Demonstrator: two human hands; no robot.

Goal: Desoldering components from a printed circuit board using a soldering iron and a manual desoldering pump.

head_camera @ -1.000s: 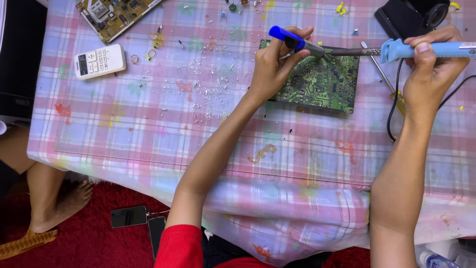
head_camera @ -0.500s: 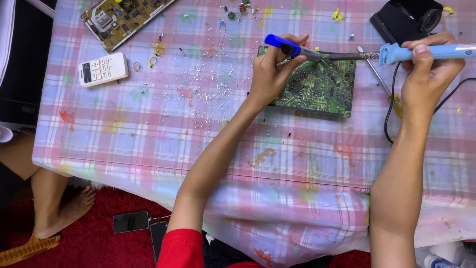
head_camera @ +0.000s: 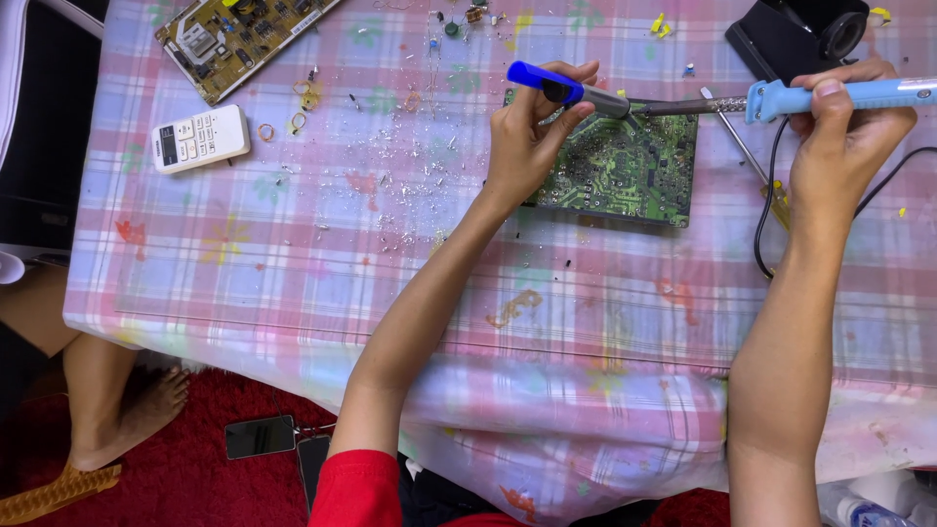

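The light-blue soldering iron (head_camera: 849, 96) runs off the frame at 3 o'clock. The tan circuit board (head_camera: 239, 34) and black box (head_camera: 795, 34) are cut at 12 o'clock. The left hand (head_camera: 532, 132) hides part of the green circuit board (head_camera: 625, 171). The scattered specks (head_camera: 410, 161) are too small to identify.

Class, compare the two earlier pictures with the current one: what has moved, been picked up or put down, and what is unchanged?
Little changed. The left hand keeps its blue-handled suction tool and the right hand its light-blue soldering iron, tips still meeting over the green circuit board. Nothing was picked up or released. The view drifted, so the white remote control sits slightly lower in the picture.
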